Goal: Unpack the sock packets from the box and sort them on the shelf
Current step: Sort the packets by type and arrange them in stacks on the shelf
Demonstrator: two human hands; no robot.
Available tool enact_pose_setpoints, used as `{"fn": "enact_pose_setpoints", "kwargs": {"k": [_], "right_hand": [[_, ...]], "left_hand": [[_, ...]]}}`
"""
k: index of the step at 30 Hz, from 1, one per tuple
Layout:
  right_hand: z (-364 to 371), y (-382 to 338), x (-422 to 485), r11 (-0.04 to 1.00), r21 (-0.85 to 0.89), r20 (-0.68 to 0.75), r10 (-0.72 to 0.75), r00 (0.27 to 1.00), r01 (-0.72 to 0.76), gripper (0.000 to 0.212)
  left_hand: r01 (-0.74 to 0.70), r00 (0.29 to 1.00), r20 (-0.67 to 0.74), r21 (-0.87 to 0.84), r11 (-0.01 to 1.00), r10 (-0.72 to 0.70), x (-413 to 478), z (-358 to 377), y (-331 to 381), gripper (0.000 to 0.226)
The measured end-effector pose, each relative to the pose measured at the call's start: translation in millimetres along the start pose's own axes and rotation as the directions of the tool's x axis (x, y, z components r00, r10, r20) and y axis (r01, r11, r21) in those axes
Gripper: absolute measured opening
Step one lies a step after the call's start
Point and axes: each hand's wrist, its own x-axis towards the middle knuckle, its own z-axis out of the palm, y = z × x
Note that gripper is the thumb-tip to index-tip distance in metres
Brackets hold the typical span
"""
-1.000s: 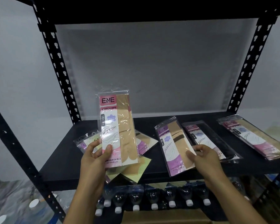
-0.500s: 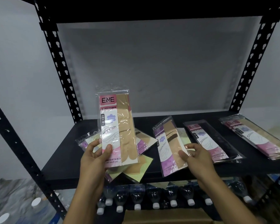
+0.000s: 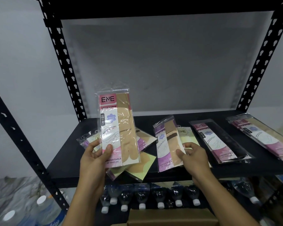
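Observation:
My left hand [image 3: 95,158] holds a pink-labelled packet of beige socks [image 3: 118,126] upright above the black shelf [image 3: 69,162]. My right hand [image 3: 193,156] grips the lower edge of a purple-labelled beige packet [image 3: 167,142], lifted slightly off a yellow-green packet [image 3: 185,136] beneath it. A loose pile of packets [image 3: 144,167] lies under the left packet. To the right rest a black sock packet [image 3: 219,141] and a pink beige packet [image 3: 265,136].
Black perforated uprights [image 3: 62,61] frame the shelf against a grey wall. Capped water bottles [image 3: 142,199] lie on the level below. A brown cardboard box [image 3: 170,217] sits at the bottom edge. More bottles [image 3: 39,203] stand lower left.
My right hand has pulled the purple-labelled packet leftward and tilted it up, uncovering the yellow-green packet beneath. The left hand and its packet have stayed put.

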Motion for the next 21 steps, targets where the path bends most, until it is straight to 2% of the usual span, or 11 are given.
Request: {"fn": "enact_pose_setpoints", "kwargs": {"k": [4,9,13,17,21], "right_hand": [[11,2,6,0.999,-0.03,0.002,0.02,1.0,-0.02,0.024],[26,-5,0,0.99,-0.135,0.019,-0.04,0.999,0.043,0.045],[38,-8,-7,0.967,-0.234,0.066,-0.087,0.994,0.1,0.038],[44,-12,-11,0.932,-0.331,0.086,-0.127,0.988,0.149,0.032],[48,-10,-8,0.873,-0.448,0.097,-0.165,0.981,0.191,0.029]], "left_hand": [[0.019,1.0,-0.005,0.005,1.0,-0.019,1,-2,0,0.043],[0.011,1.0,-0.013,0.017,1.0,-0.011,0,-6,3,0.036],[0.009,1.0,-0.029,0.016,1.0,-0.009,0,-8,6,0.03],[0.014,0.999,-0.038,0.021,1.0,-0.014,1,-13,8,0.039],[0.012,0.999,-0.044,0.03,0.999,-0.011,1,-17,9,0.034]]}}
